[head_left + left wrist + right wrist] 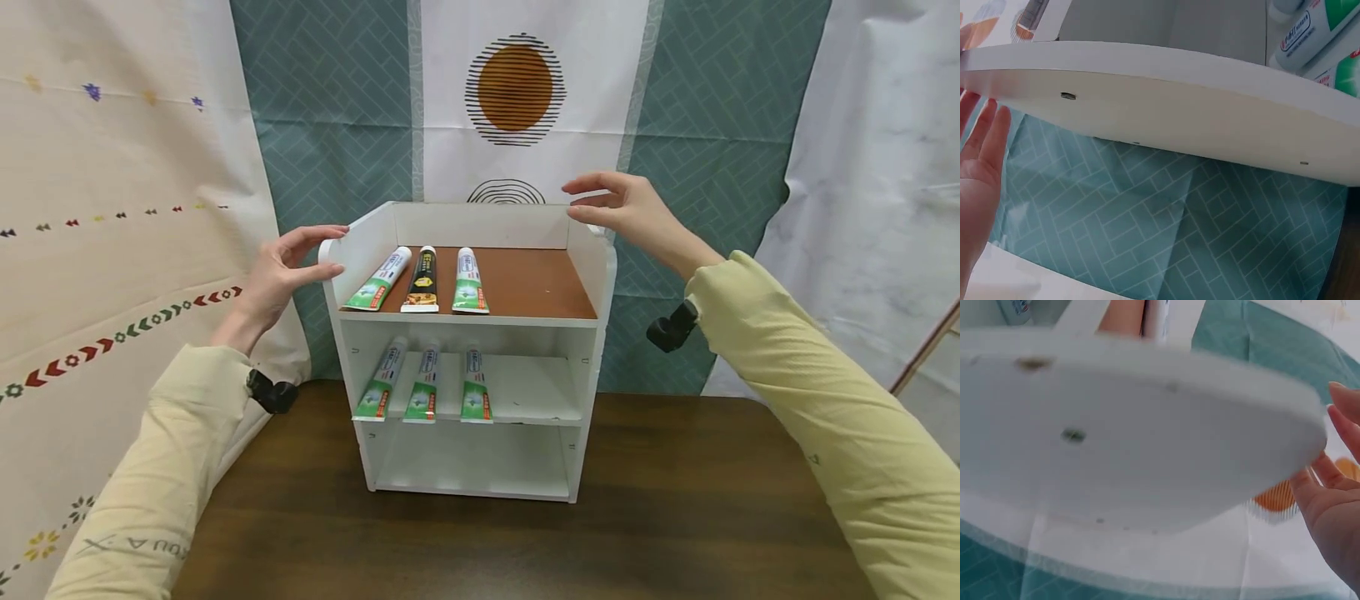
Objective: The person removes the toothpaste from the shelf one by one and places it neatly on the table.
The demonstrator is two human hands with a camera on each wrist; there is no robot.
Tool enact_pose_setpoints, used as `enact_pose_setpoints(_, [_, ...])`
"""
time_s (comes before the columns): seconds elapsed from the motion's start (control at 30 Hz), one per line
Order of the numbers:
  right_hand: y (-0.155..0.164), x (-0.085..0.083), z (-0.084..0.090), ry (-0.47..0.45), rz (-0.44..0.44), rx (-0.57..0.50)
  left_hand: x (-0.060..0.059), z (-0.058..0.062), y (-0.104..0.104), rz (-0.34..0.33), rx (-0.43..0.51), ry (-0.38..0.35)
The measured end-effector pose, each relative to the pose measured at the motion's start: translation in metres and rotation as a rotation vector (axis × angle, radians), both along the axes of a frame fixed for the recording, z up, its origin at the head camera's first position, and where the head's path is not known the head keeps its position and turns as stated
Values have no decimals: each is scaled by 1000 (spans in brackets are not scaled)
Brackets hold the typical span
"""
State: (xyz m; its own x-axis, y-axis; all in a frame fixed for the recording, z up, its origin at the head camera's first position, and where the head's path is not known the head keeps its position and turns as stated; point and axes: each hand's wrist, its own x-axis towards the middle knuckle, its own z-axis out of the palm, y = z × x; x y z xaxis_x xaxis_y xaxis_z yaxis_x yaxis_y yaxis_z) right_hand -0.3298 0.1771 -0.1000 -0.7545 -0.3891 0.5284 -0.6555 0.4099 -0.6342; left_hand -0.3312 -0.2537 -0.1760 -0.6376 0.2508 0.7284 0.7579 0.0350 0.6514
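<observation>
A white three-tier shelf unit (351, 250) stands on a dark wooden table (675, 517). Its brown top tier carries three toothpaste tubes (423, 279); the middle tier holds three more tubes (427, 383). The bottom tier is bare. My left hand (288, 262) hovers with straight fingers at the upper left side panel (1166, 109), thumb close to its edge. My right hand (622, 208) is spread at the upper right back corner, next to the right panel (1147, 437). Neither hand grips anything.
Patterned cloth backdrops hang behind the shelf: cream at the left (112, 208), teal with an orange disc in the middle (516, 87), white at the right (877, 167). A wooden slat (926, 346) leans at the far right.
</observation>
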Motion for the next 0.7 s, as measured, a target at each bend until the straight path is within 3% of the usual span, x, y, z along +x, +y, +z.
enact_pose_setpoints(0.3, [-39,-3,3,18,94,76,-2,-5,0,-40,51,9])
enact_pose_setpoints(0.5, [-58,-9,-3,-81,139,101,-2,-2,0,-16,34,-4])
enact_pose_setpoints(0.7, [-73,-17,-15,-172,149,124,-1,-3,-2,-44,16,-31])
